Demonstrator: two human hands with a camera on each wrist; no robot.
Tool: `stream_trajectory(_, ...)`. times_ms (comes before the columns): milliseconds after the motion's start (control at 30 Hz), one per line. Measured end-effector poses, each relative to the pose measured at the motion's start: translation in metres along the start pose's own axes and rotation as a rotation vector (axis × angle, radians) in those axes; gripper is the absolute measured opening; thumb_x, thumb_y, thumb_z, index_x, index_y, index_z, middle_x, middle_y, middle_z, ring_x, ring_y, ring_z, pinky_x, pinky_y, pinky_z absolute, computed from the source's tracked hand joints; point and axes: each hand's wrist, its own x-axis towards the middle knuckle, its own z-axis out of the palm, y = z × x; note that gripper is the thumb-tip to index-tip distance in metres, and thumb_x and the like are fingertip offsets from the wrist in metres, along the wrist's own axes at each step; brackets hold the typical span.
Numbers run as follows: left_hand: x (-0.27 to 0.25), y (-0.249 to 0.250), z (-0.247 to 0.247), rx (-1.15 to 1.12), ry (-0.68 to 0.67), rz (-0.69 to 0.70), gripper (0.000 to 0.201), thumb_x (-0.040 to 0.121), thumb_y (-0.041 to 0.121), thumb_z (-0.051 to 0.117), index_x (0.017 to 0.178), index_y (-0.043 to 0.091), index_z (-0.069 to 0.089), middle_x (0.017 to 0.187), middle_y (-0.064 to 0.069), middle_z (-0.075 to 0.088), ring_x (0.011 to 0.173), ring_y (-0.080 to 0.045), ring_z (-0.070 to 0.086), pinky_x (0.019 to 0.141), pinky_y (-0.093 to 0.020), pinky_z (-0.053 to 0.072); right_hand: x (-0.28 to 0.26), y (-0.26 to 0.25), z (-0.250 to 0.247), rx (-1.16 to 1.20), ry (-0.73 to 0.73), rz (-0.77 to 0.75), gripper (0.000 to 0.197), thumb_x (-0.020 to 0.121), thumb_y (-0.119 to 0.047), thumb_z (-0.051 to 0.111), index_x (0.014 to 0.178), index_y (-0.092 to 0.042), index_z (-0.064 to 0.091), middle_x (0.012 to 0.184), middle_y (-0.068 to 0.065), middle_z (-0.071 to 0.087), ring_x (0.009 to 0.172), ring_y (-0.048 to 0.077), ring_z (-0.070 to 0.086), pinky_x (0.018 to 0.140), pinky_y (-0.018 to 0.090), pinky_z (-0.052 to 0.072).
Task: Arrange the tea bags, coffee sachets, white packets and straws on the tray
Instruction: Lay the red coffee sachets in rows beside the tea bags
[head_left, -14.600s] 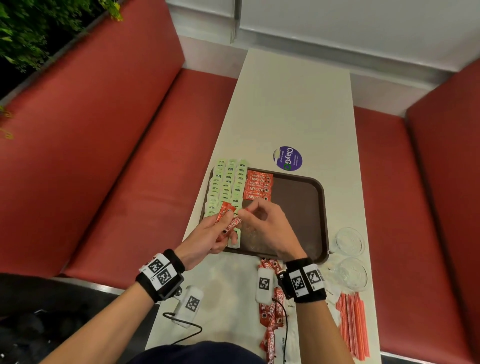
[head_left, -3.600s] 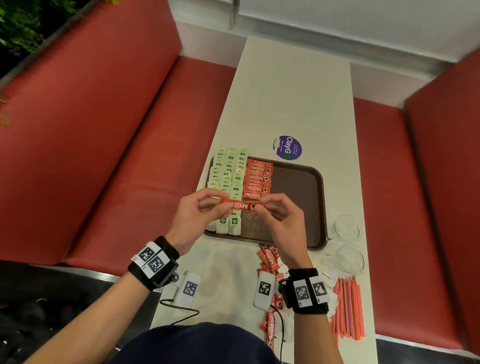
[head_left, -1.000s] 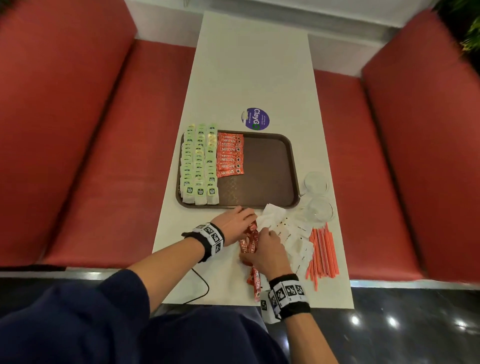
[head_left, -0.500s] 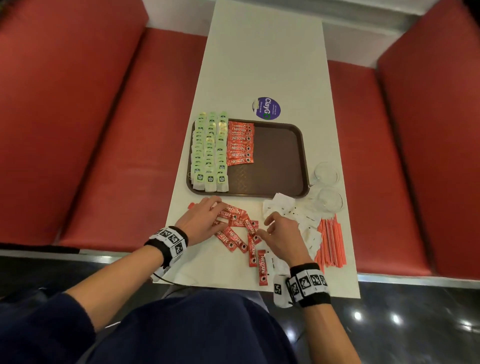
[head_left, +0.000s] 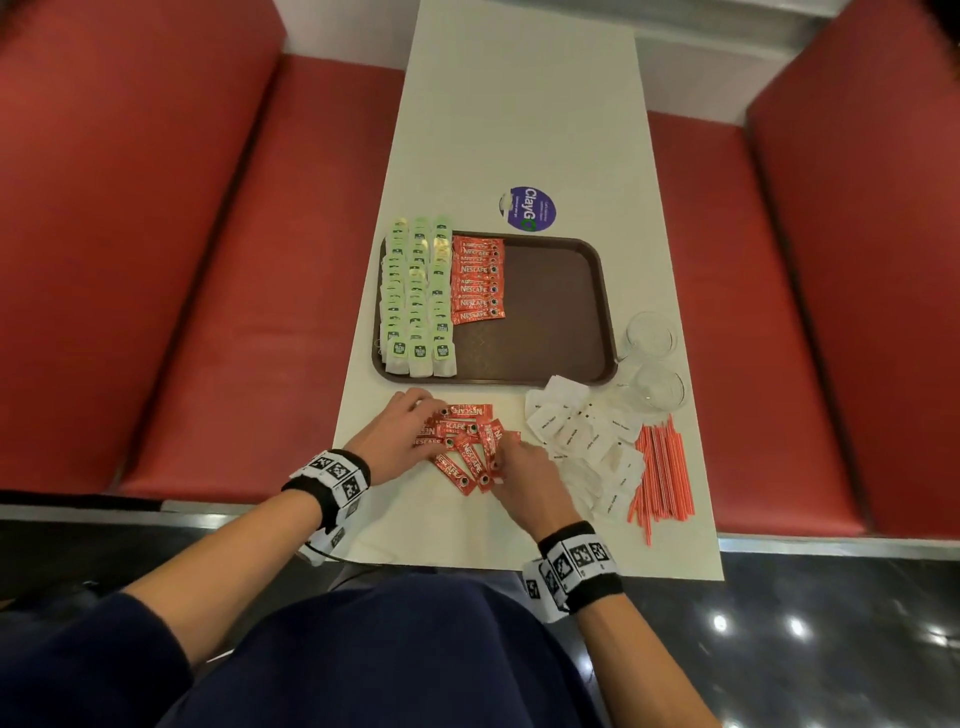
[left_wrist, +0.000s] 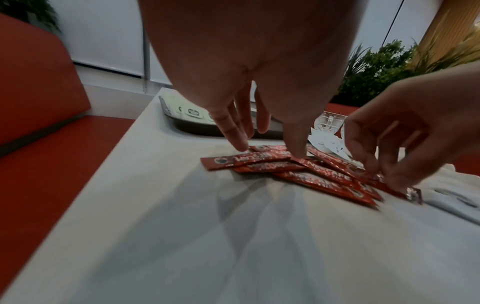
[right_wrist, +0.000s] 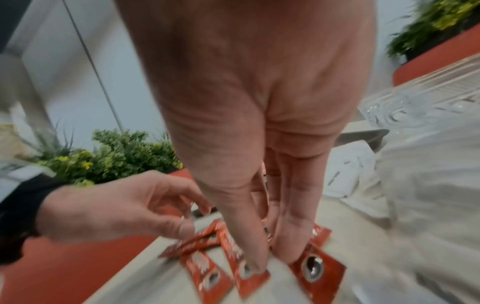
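A brown tray (head_left: 550, 312) lies on the white table. On its left side lie three columns of green tea bags (head_left: 415, 296) and one column of red coffee sachets (head_left: 477, 280). Several loose red sachets (head_left: 467, 441) lie in a heap on the table in front of the tray. My left hand (head_left: 415, 431) touches the heap's left end with straight fingers (left_wrist: 239, 144). My right hand (head_left: 511, 465) presses its fingertips (right_wrist: 293, 253) down on the heap's near right end. White packets (head_left: 587, 447) and orange straws (head_left: 662, 478) lie to the right on the table.
Two clear glass cups (head_left: 652, 335) (head_left: 660, 389) stand just right of the tray. A round purple sticker (head_left: 530, 209) sits on the table beyond the tray. Red bench seats (head_left: 234, 312) flank the table on both sides. The table's near edge is close behind the sachets.
Both hands have drawn closer together on the loose sachets, which now lie in a tighter heap. The head view has shifted slightly.
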Motion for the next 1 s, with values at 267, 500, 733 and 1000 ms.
stream_trajectory(267, -0.003, -0.01, 0.001, 0.193, -0.089, -0.065, 0.126, 0.074, 0.074, 0.083, 0.168, 0.019, 0.018, 0.158, -0.003, 0.023, 0.136, -0.026, 0.033, 0.113, -0.046, 0.045, 0.004, -0.004, 0.002, 0.018, 0.051, 0.147, 0.092, 0.089, -0.076, 0.07, 0.145, -0.007, 0.042, 0.141, 0.015, 0.048, 0.12, 0.034, 0.063, 0.101, 0.044, 0.058)
stream_trajectory(500, 0.017, 0.016, 0.021, 0.139, -0.113, -0.026, 0.124, 0.072, 0.049, 0.096, 0.166, 0.011, 0.024, 0.15, -0.007, 0.027, 0.129, -0.028, 0.035, 0.114, -0.042, 0.042, 0.037, -0.037, 0.021, -0.028, 0.073, 0.021, 0.105, 0.091, -0.053, 0.082, 0.16, -0.002, 0.023, 0.149, 0.022, 0.034, 0.13, 0.038, 0.051, 0.115, 0.045, 0.045)
stream_trajectory(733, 0.016, 0.017, 0.024, 0.152, -0.054, 0.002, 0.054, 0.1, 0.031, 0.075, 0.14, 0.004, 0.05, 0.137, -0.011, 0.044, 0.117, -0.03, 0.05, 0.103, -0.046, 0.047, 0.05, -0.026, 0.028, -0.021, 0.132, -0.034, 0.054, 0.099, -0.013, 0.075, 0.142, -0.009, 0.043, 0.132, 0.012, 0.039, 0.103, 0.033, 0.062, 0.093, 0.045, 0.057)
stream_trajectory(1000, 0.024, 0.029, 0.016, 0.295, -0.111, 0.013, 0.029, 0.106, 0.01, 0.05, 0.134, 0.003, 0.046, 0.129, -0.015, 0.048, 0.117, -0.033, 0.049, 0.096, -0.044, 0.049, 0.055, -0.013, 0.009, 0.045, 0.099, -0.067, 0.027, 0.107, -0.015, 0.058, 0.134, -0.015, 0.054, 0.119, 0.009, 0.057, 0.104, 0.033, 0.061, 0.086, 0.045, 0.054)
